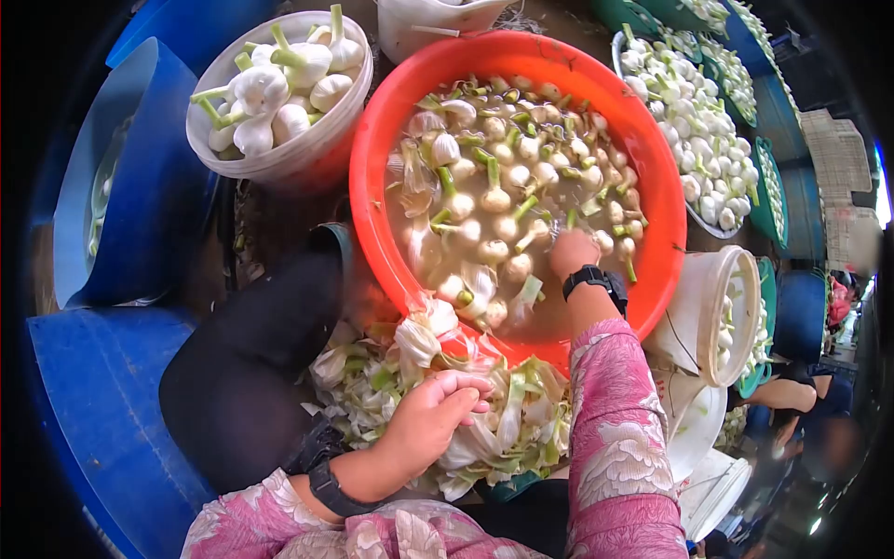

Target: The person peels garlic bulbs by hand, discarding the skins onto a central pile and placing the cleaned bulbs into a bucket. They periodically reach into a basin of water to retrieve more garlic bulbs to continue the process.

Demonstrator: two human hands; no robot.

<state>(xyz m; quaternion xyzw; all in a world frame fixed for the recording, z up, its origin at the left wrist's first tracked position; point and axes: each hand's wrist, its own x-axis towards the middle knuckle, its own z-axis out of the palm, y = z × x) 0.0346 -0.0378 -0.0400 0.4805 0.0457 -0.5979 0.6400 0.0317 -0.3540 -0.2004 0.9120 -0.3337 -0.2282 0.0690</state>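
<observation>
I see round, green-stemmed garlic bulbs (495, 198) crowding murky water (549, 309) inside glossy red plastic tub (369, 186). Right grip (575, 252) partly sunk among them; how closed, on what, I can't tell. Left grip (433, 410) half-curled over crumpled, papery peelings (507, 419); contents unclear. Beside tub, smooth whitish bucket (326, 144) heaped with plump bulbs (261, 88).

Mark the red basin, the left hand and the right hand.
Red basin (369, 205): head view, on the left side of its rim.
Left hand (425, 416): head view, middle of the hand.
Right hand (575, 252): head view, back of the hand.
</observation>
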